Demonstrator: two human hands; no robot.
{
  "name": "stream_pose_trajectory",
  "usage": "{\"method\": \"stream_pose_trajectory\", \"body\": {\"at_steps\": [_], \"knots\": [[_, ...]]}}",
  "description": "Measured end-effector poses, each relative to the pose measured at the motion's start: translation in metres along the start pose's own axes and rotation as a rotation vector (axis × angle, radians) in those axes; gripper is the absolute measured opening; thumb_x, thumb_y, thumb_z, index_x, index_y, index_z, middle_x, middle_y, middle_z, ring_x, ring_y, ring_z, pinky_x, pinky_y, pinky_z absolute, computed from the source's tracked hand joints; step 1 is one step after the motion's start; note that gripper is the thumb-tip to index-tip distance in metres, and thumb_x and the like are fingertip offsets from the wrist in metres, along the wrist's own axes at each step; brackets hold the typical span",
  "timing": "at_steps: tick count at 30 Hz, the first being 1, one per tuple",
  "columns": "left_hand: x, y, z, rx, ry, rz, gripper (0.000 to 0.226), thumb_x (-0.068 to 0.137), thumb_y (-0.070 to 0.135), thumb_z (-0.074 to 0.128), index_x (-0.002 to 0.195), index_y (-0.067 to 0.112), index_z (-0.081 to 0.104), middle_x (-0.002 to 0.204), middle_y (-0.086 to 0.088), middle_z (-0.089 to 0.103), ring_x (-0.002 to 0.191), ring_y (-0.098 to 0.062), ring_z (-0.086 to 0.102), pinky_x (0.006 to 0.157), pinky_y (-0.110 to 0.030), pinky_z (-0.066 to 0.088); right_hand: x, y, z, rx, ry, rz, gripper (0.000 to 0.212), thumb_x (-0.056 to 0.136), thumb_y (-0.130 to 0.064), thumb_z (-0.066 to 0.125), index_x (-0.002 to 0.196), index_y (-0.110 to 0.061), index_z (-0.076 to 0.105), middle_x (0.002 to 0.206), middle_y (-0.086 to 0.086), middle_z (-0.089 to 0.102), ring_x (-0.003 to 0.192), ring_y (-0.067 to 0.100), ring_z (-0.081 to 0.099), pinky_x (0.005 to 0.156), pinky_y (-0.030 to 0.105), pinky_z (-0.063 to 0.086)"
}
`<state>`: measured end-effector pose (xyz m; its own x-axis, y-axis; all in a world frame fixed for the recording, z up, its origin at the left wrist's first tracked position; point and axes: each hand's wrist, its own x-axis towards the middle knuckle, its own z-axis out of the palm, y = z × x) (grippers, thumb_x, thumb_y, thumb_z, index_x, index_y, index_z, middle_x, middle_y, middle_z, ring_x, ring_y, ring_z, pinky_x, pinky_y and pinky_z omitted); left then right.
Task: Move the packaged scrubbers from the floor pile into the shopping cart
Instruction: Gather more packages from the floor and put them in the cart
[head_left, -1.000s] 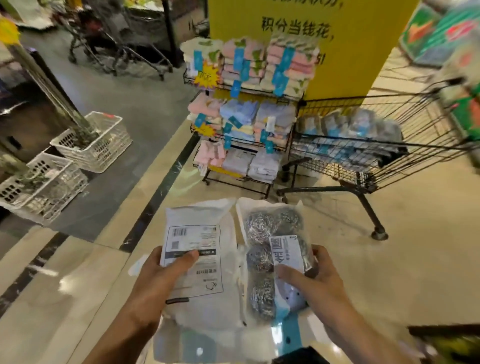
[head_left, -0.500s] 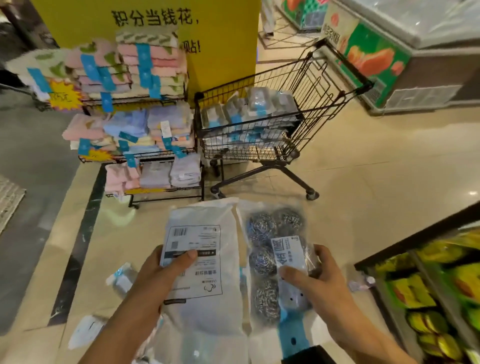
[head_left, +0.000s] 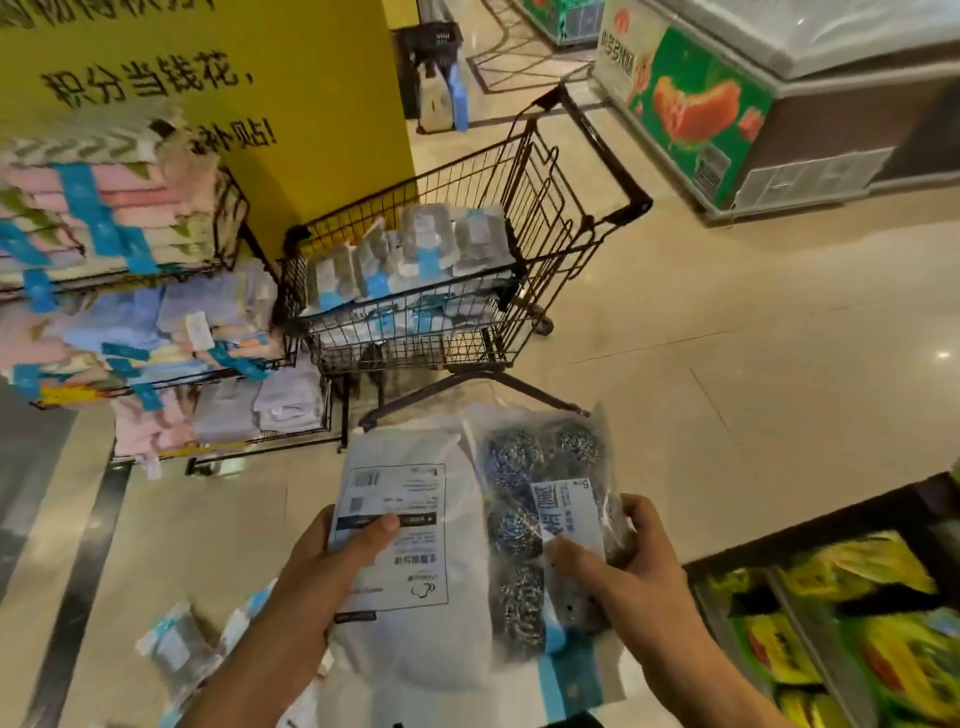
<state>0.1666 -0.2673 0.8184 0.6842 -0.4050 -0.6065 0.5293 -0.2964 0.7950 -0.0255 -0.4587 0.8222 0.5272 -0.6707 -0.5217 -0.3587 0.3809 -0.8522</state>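
— Low in the view, what does each hand hold?
— Left hand (head_left: 332, 566) grips a white pack with a printed label (head_left: 415, 525), thumb pressed across the label. Right hand (head_left: 628, 566) grips a clear pack of steel scrubbers (head_left: 540, 514), thumb on its blue-and-white card, fingers curled round the right edge. Both packs are held up side by side, edges touching or overlapping.
— And around them?
— More scrubber packs (head_left: 174, 644) lie on the floor (head_left: 727, 389) at lower left, blurred. Ahead stands the shopping cart (head_left: 566, 223), with many packaged scrubbers (head_left: 415, 254) stacked in its basket. Left of the cart, just beside it, a wire rack of folded cloths (head_left: 130, 291); behind both, a yellow pillar (head_left: 291, 93). A chest freezer (head_left: 779, 93) sits at upper right.
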Motion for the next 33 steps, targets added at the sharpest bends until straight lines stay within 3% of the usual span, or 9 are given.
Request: {"method": "stream_pose_trajectory", "body": {"at_steps": [3,6,12,15,17,19,24,28,33], "knots": [[0.025,0.019,0.011,0.003,0.002,0.015,0.064,0.061,0.043,0.092,0.119,0.027,0.070,0.106,-0.011,0.082,0.096,-0.036,0.079,0.081,-0.052,0.065,0.034,-0.013,0.001,0.021,-0.014,0.026,0.048,0.080,-0.011,0.088,0.112,-0.024,0.054,0.093,-0.002,0.082,0.081,0.027,0.080,0.080,0.056,0.065],[0.058,0.037,0.017,-0.025,0.000,-0.018,0.047,0.077,0.031,0.086,0.121,0.025,0.070,0.107,-0.013,0.081,0.096,-0.037,0.079,0.086,-0.052,0.063,0.071,-0.028,0.011,-0.003,-0.023,0.030,0.047,0.079,-0.008,0.088,0.111,-0.022,0.056,0.092,0.000,0.082,0.081,0.026,0.080,0.083,0.055,0.064],[0.138,0.079,0.013,-0.113,-0.067,-0.066,0.064,0.069,0.033,0.088,0.129,0.022,0.066,0.113,-0.015,0.080,0.100,-0.037,0.078,0.082,-0.050,0.064,0.160,-0.073,0.041,-0.054,-0.016,0.044,0.045,0.079,-0.005,0.087,0.108,-0.022,0.057,0.087,-0.002,0.081,0.072,0.021,0.079,0.067,0.038,0.066],[0.180,0.108,0.006,-0.094,-0.076,-0.098,0.107,0.032,0.054,0.103,0.127,0.022,0.068,0.114,-0.018,0.079,0.102,-0.043,0.077,0.090,-0.060,0.060,0.199,-0.096,0.060,-0.064,-0.004,0.057,0.043,0.079,-0.006,0.087,0.108,-0.020,0.058,0.079,-0.007,0.080,0.062,0.014,0.076,0.056,0.028,0.059],[0.206,0.128,0.002,-0.091,-0.091,-0.100,0.118,0.021,0.054,0.104,0.127,0.018,0.067,0.115,-0.020,0.078,0.101,-0.044,0.076,0.087,-0.059,0.062,0.221,-0.110,0.074,-0.075,0.006,0.070,0.045,0.078,-0.008,0.089,0.108,-0.020,0.059,0.078,-0.009,0.080,0.062,0.013,0.075,0.055,0.024,0.058],[0.229,0.152,0.001,-0.083,-0.116,-0.109,0.108,0.030,0.044,0.103,0.128,0.016,0.066,0.113,-0.021,0.079,0.099,-0.044,0.077,0.081,-0.054,0.064,0.243,-0.126,0.086,-0.081,0.013,0.075,0.046,0.076,-0.010,0.090,0.108,-0.020,0.059,0.079,-0.008,0.080,0.063,0.015,0.076,0.059,0.029,0.059],[0.287,0.193,0.011,-0.103,-0.092,-0.098,0.035,0.090,0.012,0.070,0.124,0.022,0.068,0.106,-0.019,0.080,0.089,-0.040,0.079,0.067,-0.044,0.065,0.298,-0.161,0.101,-0.050,0.063,0.107,0.044,0.076,-0.011,0.090,0.107,-0.023,0.060,0.079,0.002,0.081,0.064,0.023,0.077,0.051,0.031,0.058],[0.334,0.224,0.024,-0.147,-0.051,-0.118,0.037,0.085,0.012,0.065,0.121,0.021,0.069,0.106,-0.017,0.081,0.090,-0.037,0.080,0.070,-0.043,0.063,0.354,-0.185,0.110,-0.079,0.053,0.136,0.048,0.075,-0.012,0.091,0.110,-0.022,0.060,0.083,0.000,0.082,0.071,0.021,0.079,0.066,0.036,0.062],[0.401,0.255,0.039,-0.125,0.061,-0.149,0.028,0.092,0.014,0.068,0.119,0.021,0.073,0.105,-0.014,0.081,0.095,-0.038,0.078,0.086,-0.047,0.059,0.444,-0.213,0.129,-0.094,0.021,0.180,0.044,0.077,-0.008,0.089,0.107,-0.022,0.060,0.079,-0.003,0.081,0.064,0.015,0.077,0.055,0.030,0.059]]}}
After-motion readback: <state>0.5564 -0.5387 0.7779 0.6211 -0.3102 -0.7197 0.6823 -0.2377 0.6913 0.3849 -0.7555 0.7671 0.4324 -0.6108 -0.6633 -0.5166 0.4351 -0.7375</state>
